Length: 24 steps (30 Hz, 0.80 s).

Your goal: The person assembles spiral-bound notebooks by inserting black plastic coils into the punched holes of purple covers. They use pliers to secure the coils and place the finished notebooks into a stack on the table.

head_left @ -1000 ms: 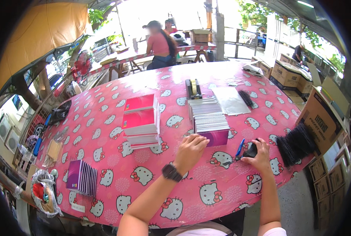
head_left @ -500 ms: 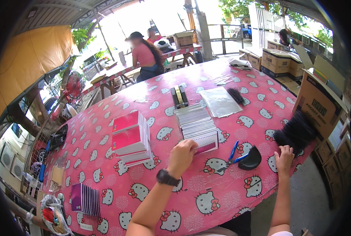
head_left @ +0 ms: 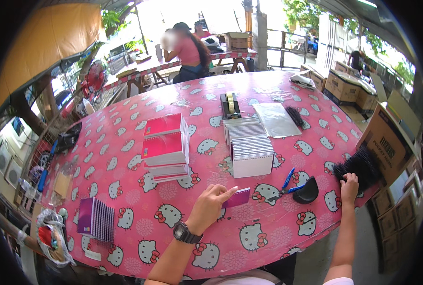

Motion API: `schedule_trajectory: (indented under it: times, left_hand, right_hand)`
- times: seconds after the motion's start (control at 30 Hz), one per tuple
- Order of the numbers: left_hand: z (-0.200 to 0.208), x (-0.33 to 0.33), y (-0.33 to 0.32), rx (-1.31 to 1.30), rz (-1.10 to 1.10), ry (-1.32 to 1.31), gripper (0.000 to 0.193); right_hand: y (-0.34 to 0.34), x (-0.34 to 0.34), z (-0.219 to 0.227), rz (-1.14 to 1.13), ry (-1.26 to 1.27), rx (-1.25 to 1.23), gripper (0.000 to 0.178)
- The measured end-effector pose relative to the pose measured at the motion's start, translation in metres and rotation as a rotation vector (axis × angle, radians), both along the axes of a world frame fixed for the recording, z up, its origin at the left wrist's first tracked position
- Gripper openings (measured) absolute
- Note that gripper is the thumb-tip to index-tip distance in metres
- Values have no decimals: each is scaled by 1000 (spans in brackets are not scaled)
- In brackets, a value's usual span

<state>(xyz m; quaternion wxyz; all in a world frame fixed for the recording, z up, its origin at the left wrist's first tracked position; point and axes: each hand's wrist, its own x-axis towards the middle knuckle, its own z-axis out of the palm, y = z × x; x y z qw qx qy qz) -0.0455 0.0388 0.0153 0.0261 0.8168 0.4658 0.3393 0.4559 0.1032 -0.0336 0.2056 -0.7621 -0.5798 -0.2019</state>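
At left hand [head_left: 205, 207], purple booklet [head_left: 238, 199], white-edged

Daylight blows out your far background [head_left: 173, 14] and throws glare on the far tabletop [head_left: 206, 89]; near half's evenly lit, soft shadows. You've got fisheye-bent edges, black corners, blur patch over the seated person's [head_left: 192, 52] head.

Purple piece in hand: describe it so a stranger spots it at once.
Over the pink table, find the left hand, wearing a black wristwatch. It pinches the purple piece; unlike the purple notebooks stacked farther left, this one is held.
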Motion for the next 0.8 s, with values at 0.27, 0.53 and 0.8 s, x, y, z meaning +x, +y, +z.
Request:
schedule_trajectory:
  times: [0.27,0.53,0.8]
  left_hand:
    - [1,-1,-3,64,-21,56,56]
    - [-4,-2,-7,57,-59,29,55]
    - [-6,1,-8,11,-130,58,53]
  right_hand:
    - [2,4,20,55,31,112,16]
    - [-29,-162,70,694,769,-151,42]
    - [-42,-251,64,1059,910,-443,23]
